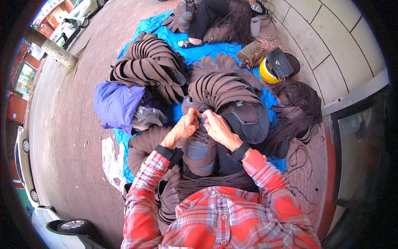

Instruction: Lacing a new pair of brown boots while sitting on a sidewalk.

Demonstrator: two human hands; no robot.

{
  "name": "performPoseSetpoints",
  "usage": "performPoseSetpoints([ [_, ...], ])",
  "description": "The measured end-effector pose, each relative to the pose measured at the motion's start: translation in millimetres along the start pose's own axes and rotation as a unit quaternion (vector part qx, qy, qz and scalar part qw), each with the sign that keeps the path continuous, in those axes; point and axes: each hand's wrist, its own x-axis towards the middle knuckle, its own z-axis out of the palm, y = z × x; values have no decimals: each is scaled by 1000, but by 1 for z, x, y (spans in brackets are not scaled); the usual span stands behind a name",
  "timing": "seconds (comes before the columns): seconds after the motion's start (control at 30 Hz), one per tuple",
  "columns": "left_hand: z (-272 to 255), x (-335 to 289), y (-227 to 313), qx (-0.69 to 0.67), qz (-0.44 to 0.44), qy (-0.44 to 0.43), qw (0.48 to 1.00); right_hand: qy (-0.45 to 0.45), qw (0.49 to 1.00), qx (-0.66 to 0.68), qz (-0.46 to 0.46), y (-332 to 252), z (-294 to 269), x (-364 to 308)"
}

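Observation:
Across my lap lies a brown shoe upper (198, 152) with a grey patch at the toe and dark lacing up its middle. At its throat, my left hand (186, 124) pinches from one side. My right hand (218, 128) grips opposite it, fingertips closed and almost touching the left ones. A small greyish part shows between the fingers; whether a lace end is in them too is too small to tell. Just beyond my hands rests a fanned stack of brown shoe uppers (222, 89). Right of that hangs a bundle of dark laces (290, 118).
A blue tarp (151, 23) lies under more stacked uppers (145, 66). A purple cloth bag (116, 103) is at the left. Farther back are a yellow bucket (267, 71), a black handbag (280, 62) and another seated person (207, 20). A tiled wall (319, 37) bounds the right.

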Motion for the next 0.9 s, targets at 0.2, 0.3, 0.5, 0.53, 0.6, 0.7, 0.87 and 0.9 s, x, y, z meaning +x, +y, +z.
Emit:
performPoseSetpoints([
  [0.2, -4, -6, 18, 145, 11, 62, 987, -115, 960, -256, 11, -36, -18, 9],
  [0.3, -30, -23, 35, 366, 50, 77, 926, -128, 922, -361, 63, -71, -76, 2],
  [0.5, -44, -10, 45, 141, 112, -155, 971, -132, 926, -346, 73, -37, -101, -54],
  [0.53, -50, -14, 40, -10, 91, -149, 985, -99, 929, -355, 41, -42, -97, -54],
  [0.6, -68, -11, 48, -1, 100, -183, 978, -20, 930, -365, -24, -64, -96, -42],
  [0.7, -61, -18, 64, -101, -20, -201, 974, 3, 974, -217, -58, -66, -81, -12],
  [0.87, -60, 3, 60, 86, 203, -119, 968, -241, 946, 28, 216, -46, -68, 14],
  [0.9, -66, 9, 50, 102, 271, -40, 956, -248, 933, 53, 255, -46, -72, 13],
])
